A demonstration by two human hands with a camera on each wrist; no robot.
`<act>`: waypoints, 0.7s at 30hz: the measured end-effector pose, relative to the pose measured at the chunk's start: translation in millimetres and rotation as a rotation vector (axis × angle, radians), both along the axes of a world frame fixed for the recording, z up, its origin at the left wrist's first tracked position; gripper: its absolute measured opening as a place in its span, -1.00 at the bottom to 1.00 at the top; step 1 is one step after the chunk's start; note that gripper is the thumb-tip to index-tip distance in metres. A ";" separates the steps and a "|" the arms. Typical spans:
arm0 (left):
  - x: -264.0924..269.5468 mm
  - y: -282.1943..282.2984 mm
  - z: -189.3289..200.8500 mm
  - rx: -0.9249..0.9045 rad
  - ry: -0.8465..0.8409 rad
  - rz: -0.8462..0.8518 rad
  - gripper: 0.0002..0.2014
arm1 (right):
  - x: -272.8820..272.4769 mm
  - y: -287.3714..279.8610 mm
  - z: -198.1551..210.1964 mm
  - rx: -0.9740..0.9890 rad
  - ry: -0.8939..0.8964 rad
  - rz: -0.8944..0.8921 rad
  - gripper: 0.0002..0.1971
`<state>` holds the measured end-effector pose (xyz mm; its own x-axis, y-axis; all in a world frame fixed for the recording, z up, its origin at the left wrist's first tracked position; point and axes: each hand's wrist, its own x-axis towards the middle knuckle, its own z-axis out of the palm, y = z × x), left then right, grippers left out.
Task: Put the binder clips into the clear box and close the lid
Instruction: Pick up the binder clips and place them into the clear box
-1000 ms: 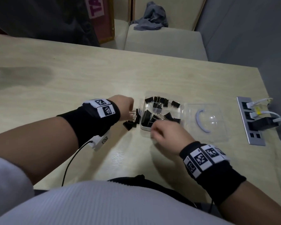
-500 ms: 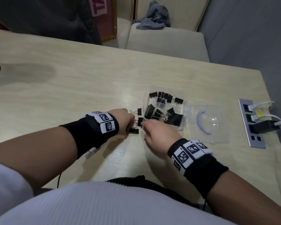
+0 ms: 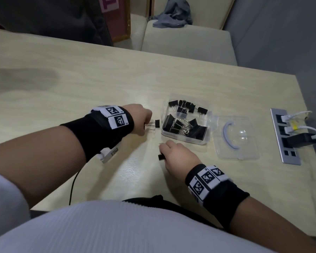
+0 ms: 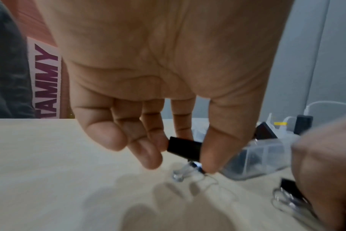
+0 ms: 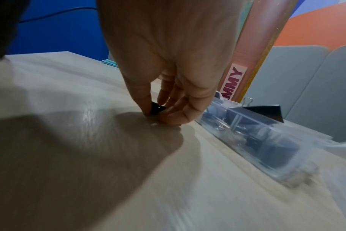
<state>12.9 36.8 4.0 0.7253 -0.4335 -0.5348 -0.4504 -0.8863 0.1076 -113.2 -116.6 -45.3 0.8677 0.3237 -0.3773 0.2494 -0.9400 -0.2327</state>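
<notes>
We note L hand (image 3: 141, 118) pinching small binder clip (image 3: 156, 123) just left of clear box (image 3: 185, 141), R hand (image 3: 179, 157) grasping another clip (image 3: 161, 156) on table (image 3: 98, 79) near box front, more clips inside, lid (image 3: 236, 137) open beside box.

Both hands (image 3: 141, 119) pinching, low.
</notes>
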 end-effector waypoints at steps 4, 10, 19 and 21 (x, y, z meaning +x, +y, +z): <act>9.1 -16.1 9.9 -0.170 -0.064 0.086 -0.65 | -7.5 -8.9 0.9 0.003 0.028 -0.024 -0.74; 22.6 -49.2 17.6 -0.410 -0.132 0.145 -0.62 | -7.4 -14.6 25.6 0.179 -0.022 -0.165 -0.78; 26.8 -42.1 5.1 -0.391 -0.158 0.191 -0.61 | 37.0 -51.7 64.3 0.264 -0.261 -0.531 -0.60; 25.2 -30.6 -1.1 -0.306 -0.137 0.197 -0.68 | 30.5 -46.9 61.7 0.221 -0.190 -0.428 -0.74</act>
<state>38.1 6.2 2.9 0.8663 -0.4035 -0.2944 -0.3035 -0.8934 0.3311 -82.6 -163.5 16.5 0.9865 -0.0207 -0.1625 -0.0890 -0.9006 -0.4254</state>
